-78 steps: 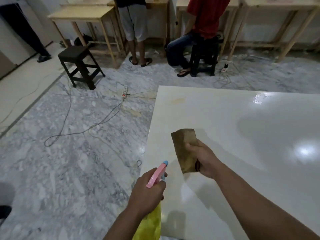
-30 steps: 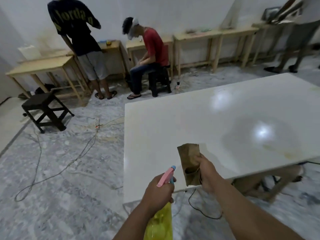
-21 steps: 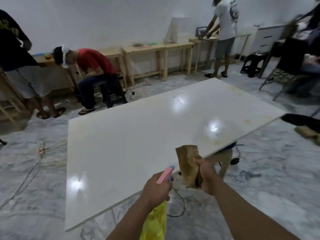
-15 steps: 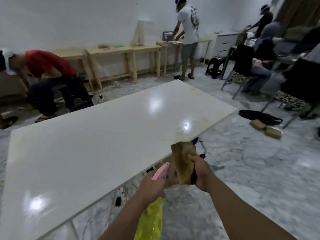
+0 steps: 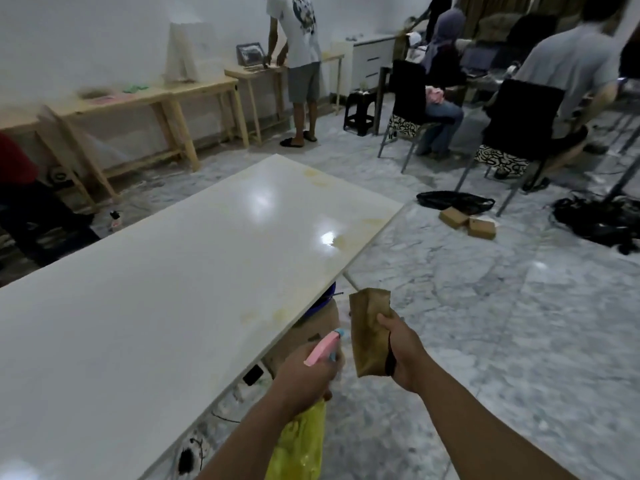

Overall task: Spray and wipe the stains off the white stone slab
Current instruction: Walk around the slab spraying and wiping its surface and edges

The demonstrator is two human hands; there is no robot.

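The white stone slab (image 5: 166,299) stretches from the lower left to the middle of the head view. Yellowish stains (image 5: 341,240) mark it near its right edge, with fainter ones (image 5: 313,174) at the far corner and others (image 5: 263,315) close to my hands. My left hand (image 5: 304,374) grips a yellow spray bottle (image 5: 299,445) with a pink trigger, held just off the slab's right edge. Beside it, my right hand (image 5: 401,355) holds a folded brown cloth (image 5: 369,332) upright over the floor.
Grey marble floor (image 5: 485,323) lies to the right, with two small brown boxes (image 5: 467,221) and a black bag (image 5: 453,200). Seated people on black chairs (image 5: 519,133) fill the far right. A person stands at wooden tables (image 5: 156,98) along the wall. Cables lie under the slab.
The view has swung right along the slab, from its left end to its right side. Both hands keep their hold on bottle and cloth and now hang past the slab's right edge.
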